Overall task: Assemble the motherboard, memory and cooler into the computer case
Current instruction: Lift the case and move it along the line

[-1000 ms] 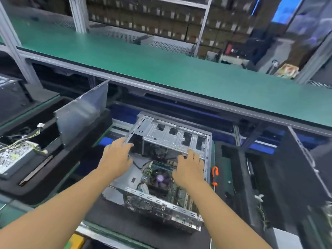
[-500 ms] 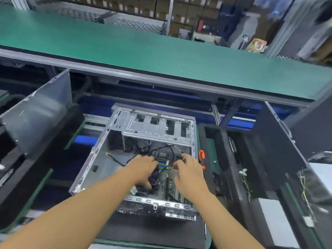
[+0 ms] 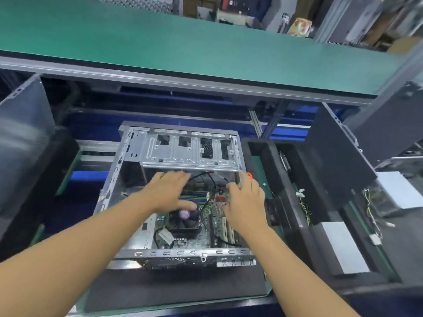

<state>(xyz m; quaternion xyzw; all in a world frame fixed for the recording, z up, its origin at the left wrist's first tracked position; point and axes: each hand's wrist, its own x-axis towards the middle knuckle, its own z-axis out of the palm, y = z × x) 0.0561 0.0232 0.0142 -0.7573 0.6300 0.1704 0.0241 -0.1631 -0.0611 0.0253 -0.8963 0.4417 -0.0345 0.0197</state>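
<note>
Left hand (image 3: pixel 168 191): palm down inside the computer case (image 3: pixel 109 186), fingers straight and close together, thumb stretched out to the side; it holds nothing, and whether it touches the board cannot be told.
Right hand (image 3: pixel 246 200): palm down by the case's right wall, fingers bent a little at the tips; whether they pinch anything cannot be told, as the tips are blurred.
Computer case: under both hands, lying open side up on a black mat (image 3: pixel 174 287) on the counter.
Motherboard (image 3: pixel 194 241): flat in the case floor, below and between the two hands.
Memory slots (image 3: pixel 194 195): striped green and blue, just beside the left hand's thumb side, between the hands.
Cooler (image 3: pixel 184 221): black fan with a purple hub, right under the left thumb, nearer the person than the left palm.
Drive cage (image 3: pixel 190 152): bare metal, just beyond the fingertips of both hands.
Black cables (image 3: pixel 212 179): looping between the two hands, past the left fingertips.
Orange clip (image 3: pixel 249 174): just beyond the right hand, at the case's right wall.
Foam tray (image 3: pixel 263 161): black, to the right of the right hand, beside the case.
Green shelf (image 3: pixel 183 42): well beyond both hands, above the case.
</note>
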